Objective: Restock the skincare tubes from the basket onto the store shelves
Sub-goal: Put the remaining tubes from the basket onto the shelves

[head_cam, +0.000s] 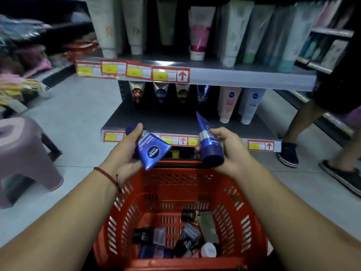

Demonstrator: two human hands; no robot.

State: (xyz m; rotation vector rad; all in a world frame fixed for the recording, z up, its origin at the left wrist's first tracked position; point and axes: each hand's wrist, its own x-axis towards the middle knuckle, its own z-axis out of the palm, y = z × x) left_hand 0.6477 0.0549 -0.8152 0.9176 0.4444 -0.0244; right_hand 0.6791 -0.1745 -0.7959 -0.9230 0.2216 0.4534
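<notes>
Shelves (214, 77) fill twelve o'clock, with rows of tubes standing cap-down. The red basket (175, 182) sits at six, and loose tubes (187, 239) lie on its floor. Over its far rim, the left hand (125, 153) curls round a blue Nivea Men tube (154, 150), cap at eleven by the thumb, flat end fanning out to four. The right hand (229, 151) grips a second blue tube (208, 139), cap down at six, crimped tip at twelve.

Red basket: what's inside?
A loose pile of tubes on the red basket floor: a dark blue tube, a black tube, an olive-grey tube, a white-capped tube. Whatever lies under the pile is covered.
</notes>
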